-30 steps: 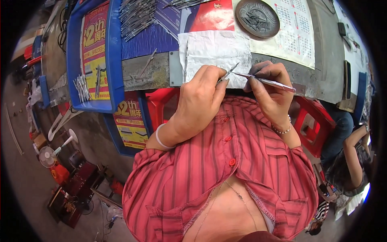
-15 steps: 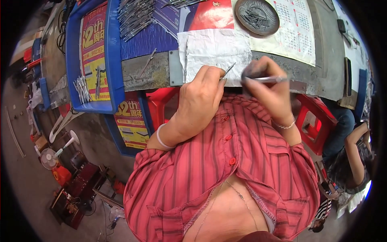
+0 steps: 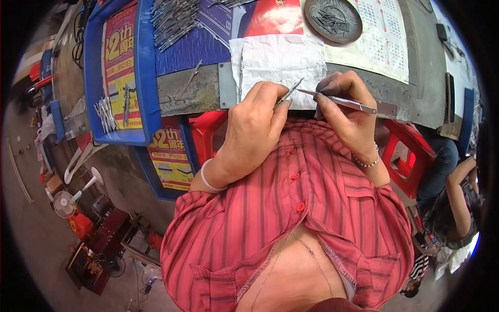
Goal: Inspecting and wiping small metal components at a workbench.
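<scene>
My left hand [image 3: 258, 114] pinches a slim, pointed metal piece [image 3: 296, 86] between thumb and fingers, its tip slanting up to the right. Closed around a pair of metal tweezers [image 3: 347, 102], my right hand [image 3: 349, 106] keeps their points at the metal piece; whether they touch it or grip anything small is too fine to tell. Beneath both hands lies a creased white paper [image 3: 270, 57] at the bench's near edge. A round dark dish [image 3: 354, 34] of short dark pins stands beyond my right hand. Another slim metal rod [image 3: 240, 70] rests along the paper's left side.
A heap of slim metal pieces [image 3: 174, 23] covers the purple sheet [image 3: 176, 61] at far left. Beside it, a blue tray [image 3: 149, 104] holds several more. One thin piece [image 3: 193, 74] lies on the grey bench. Red stools [image 3: 413, 151] stand below, and another person [image 3: 457, 203] sits at right.
My right hand has brought the tweezers' points leftward to the metal piece, and its blur is gone. My left hand keeps its pinch, with the piece tilted slightly more upright.
</scene>
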The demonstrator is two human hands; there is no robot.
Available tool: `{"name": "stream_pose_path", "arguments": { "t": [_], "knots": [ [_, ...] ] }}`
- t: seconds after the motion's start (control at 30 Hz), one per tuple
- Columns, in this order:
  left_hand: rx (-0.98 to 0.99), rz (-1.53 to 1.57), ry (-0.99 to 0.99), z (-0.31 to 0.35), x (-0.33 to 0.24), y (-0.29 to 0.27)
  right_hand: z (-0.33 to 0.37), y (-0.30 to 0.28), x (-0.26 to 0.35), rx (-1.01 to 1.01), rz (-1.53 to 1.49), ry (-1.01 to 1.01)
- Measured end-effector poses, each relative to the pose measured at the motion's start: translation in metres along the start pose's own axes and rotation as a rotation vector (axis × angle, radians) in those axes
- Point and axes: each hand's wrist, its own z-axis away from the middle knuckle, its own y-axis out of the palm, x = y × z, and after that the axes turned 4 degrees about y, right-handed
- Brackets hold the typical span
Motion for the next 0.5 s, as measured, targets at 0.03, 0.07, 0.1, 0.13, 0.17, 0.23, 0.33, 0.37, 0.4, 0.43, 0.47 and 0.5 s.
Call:
{"name": "stream_pose_path", "arguments": {
  "t": [0.03, 0.07, 0.1, 0.13, 0.17, 0.23, 0.33, 0.37, 0.4, 0.43, 0.47, 0.5],
  "knots": [
    [0.001, 0.001, 0.0, 0.0004, 0.0003, 0.0001, 0.0001, 0.0004, -0.0007, 0.007, 0.025, -0.02],
    [-0.002, -0.002, 0.001, 0.0007, 0.0007, 0.0002, 0.0003, 0.0008, -0.0001, 0.006, 0.026, -0.018],
    [-0.005, -0.004, 0.002, 0.0009, 0.001, 0.0002, 0.0003, 0.0013, 0.001, 0.005, 0.035, -0.012],
    [-0.005, -0.004, 0.002, 0.0009, 0.001, 0.0002, 0.0002, 0.0019, 0.0018, 0.004, 0.045, -0.005],
    [-0.006, -0.006, 0.006, 0.0008, 0.0009, 0.0002, -0.0001, 0.0025, 0.0019, 0.003, 0.046, -0.005],
    [-0.007, -0.008, 0.01, 0.0007, 0.0012, 0.0006, -0.0009, 0.0037, 0.0018, 0.002, 0.075, -0.008],
    [-0.002, -0.032, 0.008, 0.0001, 0.0021, 0.0017, -0.0016, 0.0059, 0.0028, 0.0, 0.14, -0.01],
    [0.0, -0.047, 0.015, -0.0001, 0.0026, 0.0022, -0.0019, 0.0061, 0.0023, 0.0, 0.14, -0.009],
    [0.001, -0.062, 0.021, -0.0002, 0.0031, 0.0026, -0.0028, 0.0061, 0.0011, 0.008, 0.18, -0.023],
    [0.002, -0.062, 0.02, 0.0004, 0.0042, 0.0032, -0.0041, 0.0059, 0.0, 0.018, 0.221, -0.037],
    [0.019, -0.072, 0.028, 0.0011, 0.0055, 0.0038, -0.0067, 0.0027, -0.0013, 0.054, 0.177, 0.037],
    [0.036, -0.082, 0.036, 0.0014, 0.0062, 0.0038, -0.0092, -0.0022, -0.0008, 0.089, 0.134, 0.11]
  ]
}}
